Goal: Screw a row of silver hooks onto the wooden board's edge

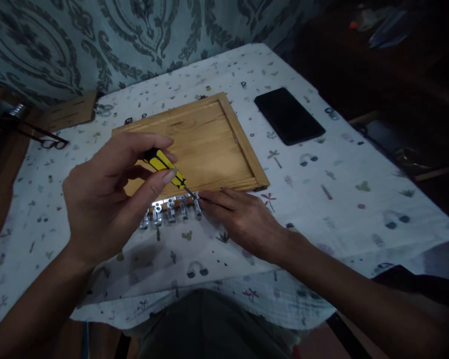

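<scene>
My left hand (pixel 112 194) is closed round the yellow and black handle of a screwdriver (pixel 165 167). The screwdriver's shaft slants down to the right, its tip at the right end of a metal hook rail (pixel 171 209). Several silvery hooks hang from this rail, which lies along the near edge of a framed wooden board (pixel 198 139). My right hand (pixel 243 219) has its fingers pressed together at the rail's right end, close to the screwdriver tip. What those fingertips pinch, if anything, is too small to make out.
A black phone (pixel 289 115) lies to the right of the board on a patterned white tablecloth (pixel 336 209). Reddish glasses (pixel 48 143) and a piece of cardboard (pixel 69 112) are at the far left. Behind the table is a patterned wall (pixel 142 35).
</scene>
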### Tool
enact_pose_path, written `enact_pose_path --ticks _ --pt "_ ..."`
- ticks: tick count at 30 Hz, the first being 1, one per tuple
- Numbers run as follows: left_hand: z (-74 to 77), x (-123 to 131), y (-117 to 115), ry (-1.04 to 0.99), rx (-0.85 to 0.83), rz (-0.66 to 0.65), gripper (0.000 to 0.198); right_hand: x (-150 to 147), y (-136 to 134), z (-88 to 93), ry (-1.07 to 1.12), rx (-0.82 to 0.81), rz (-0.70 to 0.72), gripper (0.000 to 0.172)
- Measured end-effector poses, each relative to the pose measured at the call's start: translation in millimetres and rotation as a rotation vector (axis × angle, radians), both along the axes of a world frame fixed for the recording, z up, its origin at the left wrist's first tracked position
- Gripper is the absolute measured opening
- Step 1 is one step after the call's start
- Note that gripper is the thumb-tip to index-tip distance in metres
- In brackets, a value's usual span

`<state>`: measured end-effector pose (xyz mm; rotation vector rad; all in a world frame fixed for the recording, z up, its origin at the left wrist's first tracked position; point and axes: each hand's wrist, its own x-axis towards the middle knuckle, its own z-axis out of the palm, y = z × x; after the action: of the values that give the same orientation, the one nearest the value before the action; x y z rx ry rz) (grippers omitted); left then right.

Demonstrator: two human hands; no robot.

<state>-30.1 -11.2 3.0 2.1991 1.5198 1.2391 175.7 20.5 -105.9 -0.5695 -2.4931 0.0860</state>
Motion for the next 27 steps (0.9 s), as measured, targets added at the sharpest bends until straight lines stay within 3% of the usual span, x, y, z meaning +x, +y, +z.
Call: enact_pose_path --ticks 11,20,24,27 --pt "0.1 0.1 0.1 0.059 -0.001 0.002 0.039 -0.2 0.3 -0.8 -0.008 -0.001 -0.005 0.039" --pt "2.6 2.8 5.0 0.228 0.198 0.036 0.021 1.0 -0.4 -2.7 -0.026 -0.02 -0.027 0.039" --pt "3.4 4.6 4.2 0.11 0.114 -0.008 0.034 -0.2 -0.5 -0.7 -0.016 -0.021 -0.029 0.038" --pt "2.5 5.9 4.0 0.058 0.046 -0.036 0.032 -1.3 -0.7 1.9 -0.006 -0.015 -0.023 0.036"
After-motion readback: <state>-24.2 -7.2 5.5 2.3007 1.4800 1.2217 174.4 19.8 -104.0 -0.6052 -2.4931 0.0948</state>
